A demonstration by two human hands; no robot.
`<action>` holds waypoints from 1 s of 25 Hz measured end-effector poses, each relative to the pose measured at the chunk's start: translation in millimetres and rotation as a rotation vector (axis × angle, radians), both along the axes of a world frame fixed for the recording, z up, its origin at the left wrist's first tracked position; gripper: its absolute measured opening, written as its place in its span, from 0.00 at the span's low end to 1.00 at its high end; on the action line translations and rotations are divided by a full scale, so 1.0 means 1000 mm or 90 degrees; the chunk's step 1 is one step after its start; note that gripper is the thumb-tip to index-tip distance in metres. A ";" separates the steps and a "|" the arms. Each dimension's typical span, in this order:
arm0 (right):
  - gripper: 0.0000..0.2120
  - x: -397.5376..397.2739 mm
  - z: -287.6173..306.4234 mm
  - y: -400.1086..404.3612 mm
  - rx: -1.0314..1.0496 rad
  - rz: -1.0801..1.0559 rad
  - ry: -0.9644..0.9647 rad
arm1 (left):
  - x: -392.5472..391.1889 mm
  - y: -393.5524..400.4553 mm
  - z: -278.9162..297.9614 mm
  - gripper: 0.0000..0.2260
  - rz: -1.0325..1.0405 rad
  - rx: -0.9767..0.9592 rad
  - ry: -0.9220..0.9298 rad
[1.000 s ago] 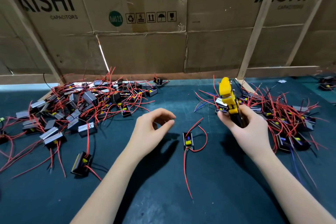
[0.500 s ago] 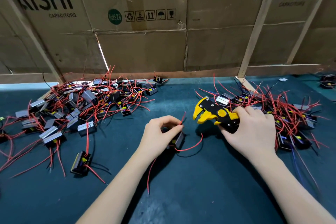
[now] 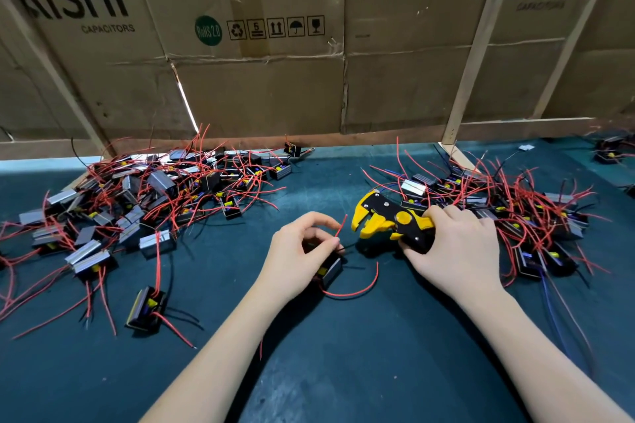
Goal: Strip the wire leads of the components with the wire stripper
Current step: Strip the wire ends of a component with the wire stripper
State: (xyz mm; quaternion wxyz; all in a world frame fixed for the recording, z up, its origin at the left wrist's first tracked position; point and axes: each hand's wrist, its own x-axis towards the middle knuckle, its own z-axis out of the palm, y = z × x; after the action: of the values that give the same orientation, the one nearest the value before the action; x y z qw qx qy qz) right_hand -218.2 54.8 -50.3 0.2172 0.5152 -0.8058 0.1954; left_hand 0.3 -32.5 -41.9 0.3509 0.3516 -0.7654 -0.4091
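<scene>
My left hand [image 3: 298,255] holds a small black component [image 3: 330,271] just above the mat and pinches one of its red wire leads [image 3: 341,226] upright between thumb and fingers. Another red lead [image 3: 357,289] curls from it over the mat. My right hand [image 3: 457,247] grips the handles of the yellow and black wire stripper [image 3: 388,218]. Its open yellow jaws point left, a short gap from the raised lead's tip.
A pile of components with red leads [image 3: 147,196] covers the left of the dark green mat [image 3: 343,371]. Another pile [image 3: 522,213] lies at the right, behind my right hand. A single component [image 3: 146,309] lies at front left. Cardboard boxes [image 3: 261,45] wall off the back.
My left hand picked the component up from the mat and raised a red lead. My right hand tipped the stripper from upright to level, jaws toward the lead.
</scene>
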 end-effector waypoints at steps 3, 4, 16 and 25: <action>0.22 -0.001 0.000 -0.001 0.003 -0.002 0.040 | -0.001 0.003 0.001 0.11 0.005 -0.075 0.006; 0.22 -0.001 0.000 -0.001 0.000 -0.003 0.047 | -0.001 0.003 0.001 0.11 0.000 -0.100 -0.007; 0.23 0.001 -0.002 0.000 -0.031 0.015 0.068 | -0.001 0.005 0.001 0.11 -0.068 -0.067 -0.091; 0.23 0.010 0.001 -0.002 -0.108 0.059 0.110 | -0.005 0.003 -0.003 0.11 0.019 -0.088 -0.116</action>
State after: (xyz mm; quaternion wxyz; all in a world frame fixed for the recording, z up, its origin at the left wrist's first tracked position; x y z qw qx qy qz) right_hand -208.2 52.4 -49.6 0.3192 0.5464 -0.7401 0.2275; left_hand -4.5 -29.3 -45.4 0.3094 0.3737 -0.8153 -0.3160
